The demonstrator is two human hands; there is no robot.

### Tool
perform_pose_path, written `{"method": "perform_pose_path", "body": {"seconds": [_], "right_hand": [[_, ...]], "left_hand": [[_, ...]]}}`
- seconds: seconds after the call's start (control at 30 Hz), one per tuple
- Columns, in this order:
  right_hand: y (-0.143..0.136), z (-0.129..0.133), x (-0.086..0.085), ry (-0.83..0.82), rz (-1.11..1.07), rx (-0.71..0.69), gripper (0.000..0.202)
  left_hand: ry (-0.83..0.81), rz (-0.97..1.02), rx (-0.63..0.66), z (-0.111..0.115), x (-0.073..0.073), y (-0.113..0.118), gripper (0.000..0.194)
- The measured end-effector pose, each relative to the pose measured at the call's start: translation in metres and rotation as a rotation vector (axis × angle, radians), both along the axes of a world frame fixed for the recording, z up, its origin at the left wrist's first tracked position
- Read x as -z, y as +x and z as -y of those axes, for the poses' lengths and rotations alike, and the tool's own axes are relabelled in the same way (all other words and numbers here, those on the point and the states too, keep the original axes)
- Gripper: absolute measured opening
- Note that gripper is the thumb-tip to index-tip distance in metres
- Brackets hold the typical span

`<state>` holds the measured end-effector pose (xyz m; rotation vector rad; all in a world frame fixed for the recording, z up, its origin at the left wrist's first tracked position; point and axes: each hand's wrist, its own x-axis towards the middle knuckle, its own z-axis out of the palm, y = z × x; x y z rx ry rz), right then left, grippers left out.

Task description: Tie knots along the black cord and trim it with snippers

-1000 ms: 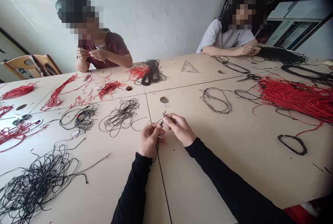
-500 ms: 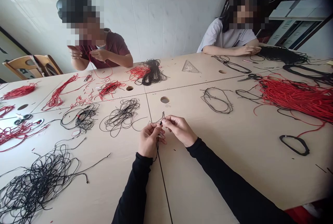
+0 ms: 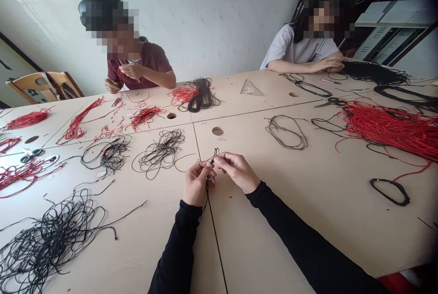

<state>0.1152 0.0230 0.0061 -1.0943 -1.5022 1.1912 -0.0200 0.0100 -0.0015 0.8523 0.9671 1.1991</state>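
Observation:
A thin black cord (image 3: pixel 207 189) is held between my hands just above the table, its short ends sticking up past my fingertips. My left hand (image 3: pixel 197 182) pinches it between thumb and fingers, and part of the cord hangs down below that hand. Close beside it on the right, my right hand (image 3: pixel 236 171) is closed on the upper part of the same cord. Fingers cover the middle of the cord. A loose coil of black cord (image 3: pixel 164 148) lies to the left of my hands, and another thin coil (image 3: pixel 286 132) lies to the right.
A large black cord tangle (image 3: pixel 51 239) lies at the lower left, and a red cord pile (image 3: pixel 393 125) at the right. Scissors (image 3: pixel 330 101), a clear triangle ruler (image 3: pixel 252 88) and a table hole (image 3: pixel 218 131) are farther back. Two people sit across the table (image 3: pixel 273 221).
The cord's upper ends have spread slightly apart between my hands, which stay nearly in place. Across the table, the left person's raised hand has come down toward the table edge.

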Motion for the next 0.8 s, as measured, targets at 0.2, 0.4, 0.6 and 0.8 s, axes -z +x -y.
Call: {"method": "perform_pose_path", "body": {"seconds": [0.2,0.4,0.6,0.8], "right_hand": [[-0.0003,0.0001,0.0002,-0.001,-0.007,0.029,0.03],[-0.0008,0.0005,-0.0018,-0.013,-0.039,0.022,0.024],[-0.001,0.0002,-0.0015,-0.014,-0.038,0.023,0.026],[-0.0005,-0.0004,-0.0007,-0.008,-0.031,0.025,0.027]], "left_hand": [[0.017,0.011,-0.023,-0.0004,0.0005,0.0006,0.028],[0.028,0.03,0.002,-0.0005,0.003,0.0001,0.029],[0.014,0.048,0.018,0.0,0.0021,-0.0005,0.027],[0.014,0.063,0.03,0.0001,0.0011,-0.0011,0.026]]}}
